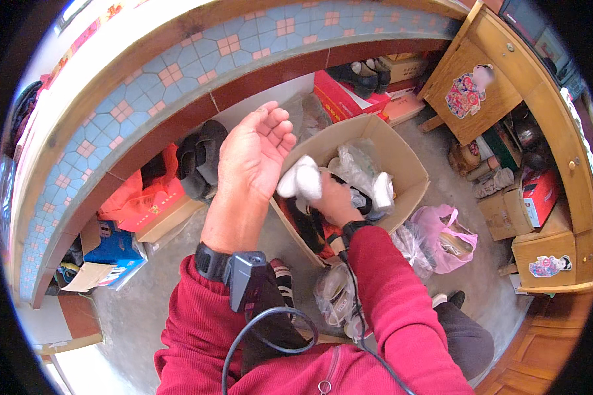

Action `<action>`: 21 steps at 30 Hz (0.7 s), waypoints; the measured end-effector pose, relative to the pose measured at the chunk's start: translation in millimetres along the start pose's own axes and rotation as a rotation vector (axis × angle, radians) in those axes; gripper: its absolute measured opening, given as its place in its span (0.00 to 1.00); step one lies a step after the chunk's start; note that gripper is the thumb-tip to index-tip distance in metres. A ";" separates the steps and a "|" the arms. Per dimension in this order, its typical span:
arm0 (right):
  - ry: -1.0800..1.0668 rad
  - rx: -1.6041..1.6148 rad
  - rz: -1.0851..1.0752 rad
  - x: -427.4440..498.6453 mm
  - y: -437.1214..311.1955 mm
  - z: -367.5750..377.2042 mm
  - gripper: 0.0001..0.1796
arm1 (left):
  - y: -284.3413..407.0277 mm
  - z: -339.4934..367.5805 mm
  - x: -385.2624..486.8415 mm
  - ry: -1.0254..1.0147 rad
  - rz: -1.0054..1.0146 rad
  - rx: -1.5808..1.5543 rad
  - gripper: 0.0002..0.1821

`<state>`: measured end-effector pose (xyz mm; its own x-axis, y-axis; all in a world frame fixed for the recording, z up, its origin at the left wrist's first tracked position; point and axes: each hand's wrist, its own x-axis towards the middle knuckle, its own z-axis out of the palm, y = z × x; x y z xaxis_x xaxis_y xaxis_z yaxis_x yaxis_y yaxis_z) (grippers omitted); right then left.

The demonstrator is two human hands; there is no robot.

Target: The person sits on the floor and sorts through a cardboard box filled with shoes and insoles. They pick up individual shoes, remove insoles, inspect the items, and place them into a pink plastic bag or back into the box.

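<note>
My left hand is raised beside the cardboard box, palm turned up. Its fingers are loosely curled and hold nothing. Inside the box, my slightly blurred right hand grips a soft white bundle by its right side; the fingertips are hidden. The bundle overlaps the box's left rim and could be footwear or cloth. Around the right hand lie black shoes, a clear plastic bag and another white item.
Plastic bags with shoes and a pink bag lie on the concrete floor. Black shoes, a red shoebox and a blue box line the tiled ledge. An open wooden cabinet stands right.
</note>
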<state>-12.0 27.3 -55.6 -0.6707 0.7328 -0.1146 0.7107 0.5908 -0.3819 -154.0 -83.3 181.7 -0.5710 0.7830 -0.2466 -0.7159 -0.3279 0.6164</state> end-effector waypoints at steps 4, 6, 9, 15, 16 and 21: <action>0.380 0.479 0.100 12.6 44.6 -43.6 0.33 | 7.9 -7.0 1.5 -0.031 0.064 0.018 0.12; 0.433 0.884 0.227 7.5 70.5 -88.1 0.29 | 9.6 -7.6 2.9 -0.006 0.038 0.010 0.12; 0.430 1.102 0.422 -17.1 93.3 -149.7 0.25 | 8.6 -5.6 3.7 -0.008 0.025 0.021 0.11; -0.036 0.876 0.132 -112.1 101.9 -189.7 0.28 | 2.1 0.4 2.2 -0.008 0.012 0.030 0.11; -0.205 0.818 0.065 -130.3 102.4 -186.3 0.29 | 0.4 1.8 1.7 -0.007 0.007 0.031 0.11; -0.816 0.323 -0.047 -204.7 94.8 -132.2 0.39 | -10.8 9.9 -2.9 -0.048 -0.012 0.020 0.10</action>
<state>220.6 -22.0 53.0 -0.7278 0.1672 -0.6651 0.6669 0.3988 -0.6295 -140.6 -76.8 183.2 -0.5417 0.8118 -0.2180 -0.7141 -0.3076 0.6289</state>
